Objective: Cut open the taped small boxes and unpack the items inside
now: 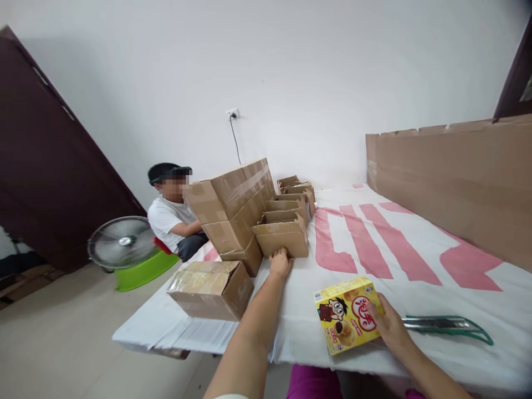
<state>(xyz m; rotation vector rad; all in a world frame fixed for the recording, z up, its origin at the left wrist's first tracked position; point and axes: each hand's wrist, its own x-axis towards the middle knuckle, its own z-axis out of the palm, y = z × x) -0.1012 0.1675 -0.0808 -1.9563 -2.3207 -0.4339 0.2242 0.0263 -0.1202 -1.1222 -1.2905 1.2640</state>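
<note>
My right hand (388,321) grips the right end of a yellow snack box (347,316) with a cartoon figure on its front, held over the table's near edge. My left hand (281,262) touches the lower front of the nearest open cardboard box (280,241); its fingers are apart and nothing is held in them. Several open cardboard boxes stand in a row behind that one. A utility knife (449,323) with a green frame lies on the table just right of my right hand.
Taped cartons (233,205) form a stacked wall left of the open boxes. A closed carton (210,288) sits at the table's left corner. Beyond sits a person (170,219) beside a fan (127,242). A long cardboard panel (453,177) borders the right side of the cloth-covered table (299,305).
</note>
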